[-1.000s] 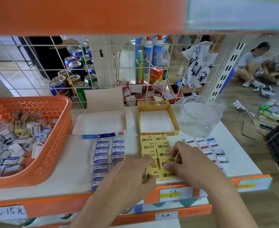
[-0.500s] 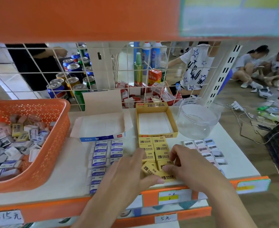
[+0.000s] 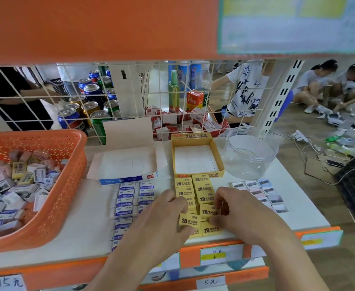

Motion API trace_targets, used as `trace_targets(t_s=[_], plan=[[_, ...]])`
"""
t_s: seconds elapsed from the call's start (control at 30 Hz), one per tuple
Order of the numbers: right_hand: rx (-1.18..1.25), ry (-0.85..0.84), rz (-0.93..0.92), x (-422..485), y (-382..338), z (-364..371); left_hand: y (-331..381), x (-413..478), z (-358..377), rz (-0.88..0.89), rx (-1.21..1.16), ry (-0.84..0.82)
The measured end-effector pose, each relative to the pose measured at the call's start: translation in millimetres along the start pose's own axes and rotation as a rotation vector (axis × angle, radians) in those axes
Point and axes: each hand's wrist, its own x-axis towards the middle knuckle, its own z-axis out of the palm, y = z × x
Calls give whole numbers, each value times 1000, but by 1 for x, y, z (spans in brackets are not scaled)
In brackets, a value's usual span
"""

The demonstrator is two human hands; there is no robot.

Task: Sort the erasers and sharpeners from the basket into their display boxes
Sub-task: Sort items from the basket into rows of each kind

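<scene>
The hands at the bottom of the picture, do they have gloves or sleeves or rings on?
No gloves. The left hand and the right hand are both bare, and I can see no rings. The arms are bare too as far as the picture shows them: no sleeves, watch or bracelet in view.

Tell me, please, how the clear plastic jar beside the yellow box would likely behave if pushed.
The clear jar looks empty and thin-walled, so probably light and easily slid across the white shelf. Squat and wide, it seems unlikely to tip.
</scene>
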Motion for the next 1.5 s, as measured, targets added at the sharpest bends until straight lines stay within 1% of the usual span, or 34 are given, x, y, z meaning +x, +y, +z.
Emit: trace_targets(t_s=[0.23, 0.37, 0.47, 0.7, 0.87, 1.03, 1.2, 1.5], plan=[[29, -19, 2, 4, -3, -1, 1, 0, -3, -43, 5, -21], [-3, -42, -44, 9, -5, -5, -1, 4, -1, -56, -29, 25], [16, -57, -64, 14, -5, -7, -2, 9, 4, -64, -46, 45], [89, -80, -48, 17, -1, -12, -8, 14, 1, -130, -236, -10], [130, -100, -96, 23, -4, -18, -11, 25, -6, -94, -241, -89], [149, -125, -95, 31, -2, -17, -15, 34, -6, -79, -256, -137], [82, -140, -127, 35, 0, -19, -18, 35, -5, -90, -250, -137], [93, -136, -124, 36, 4, -18, -18, 33, -4, -107, -286, -118]])
